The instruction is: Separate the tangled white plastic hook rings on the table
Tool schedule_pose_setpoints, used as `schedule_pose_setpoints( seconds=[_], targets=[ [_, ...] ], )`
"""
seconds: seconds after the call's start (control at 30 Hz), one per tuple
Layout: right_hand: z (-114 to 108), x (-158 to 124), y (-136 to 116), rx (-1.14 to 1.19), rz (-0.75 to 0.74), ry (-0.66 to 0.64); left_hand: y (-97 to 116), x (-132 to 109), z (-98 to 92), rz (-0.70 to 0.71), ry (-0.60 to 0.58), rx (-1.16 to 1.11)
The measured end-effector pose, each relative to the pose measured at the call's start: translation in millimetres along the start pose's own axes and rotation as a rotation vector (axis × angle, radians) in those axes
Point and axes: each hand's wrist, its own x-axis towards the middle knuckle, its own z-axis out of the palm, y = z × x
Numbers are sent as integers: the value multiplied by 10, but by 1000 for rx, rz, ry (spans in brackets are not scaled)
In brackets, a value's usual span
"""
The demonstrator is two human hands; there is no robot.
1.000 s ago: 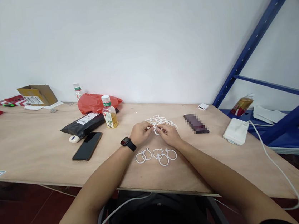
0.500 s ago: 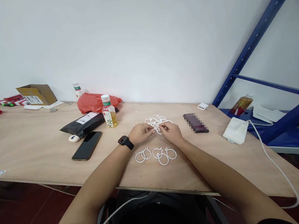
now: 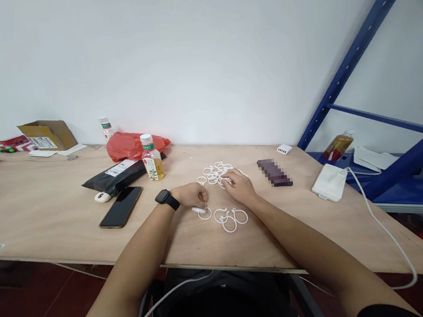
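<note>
My left hand, with a black watch on its wrist, is closed in a pinch just above the near group of white plastic rings. A white ring, blurred and seen almost edge-on, hangs from its fingertips. Right below lies another open ring with a small clip end. My right hand rests at the right side of a heap of similar rings, its curled fingers closed on a white ring there. Part of the heap is hidden behind that hand. Three more rings overlap near the table's front.
Left of the hands are a phone, a black parcel, a drink bottle and a red plastic bag. To the right lie a pixelated dark object and a white power bank with a cable. A blue metal rack stands at right.
My left hand has moved from the heap toward me and left, and a white ring now hangs from it. My right hand has stayed at the heap.
</note>
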Motion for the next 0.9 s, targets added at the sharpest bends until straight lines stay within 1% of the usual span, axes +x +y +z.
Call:
schedule_pose_setpoints(
  seconds=[0.07, 0.17, 0.27, 0.33, 0.43, 0.57, 0.7, 0.8, 0.9],
  targets=[
    [-1, 7, 14, 1, 5, -6, -2, 39, 26, 7, 84, 63],
    [-21, 10, 40, 12, -4, -16, 13, 94, 78, 37, 213, 224],
    [-24, 1, 31, 27, -34, -66, 39, 129, 124, 73, 374, 340],
    [-8, -7, 9, 35, -55, -120, 63, 139, 143, 92, 467, 364],
    [25, -15, -25, 50, -79, -188, 105, 146, 167, 117, 559, 352],
    [41, -17, -45, 81, -97, -210, 136, 173, 222, 232, 603, 282],
    [31, -12, -43, 124, -105, -167, 127, 210, 276, 329, 656, 197],
    [24, -9, -39, 142, -98, -127, 127, 210, 282, 367, 701, 179],
    [25, -13, -30, 140, -96, -103, 136, 194, 264, 361, 698, 181]
  ],
)
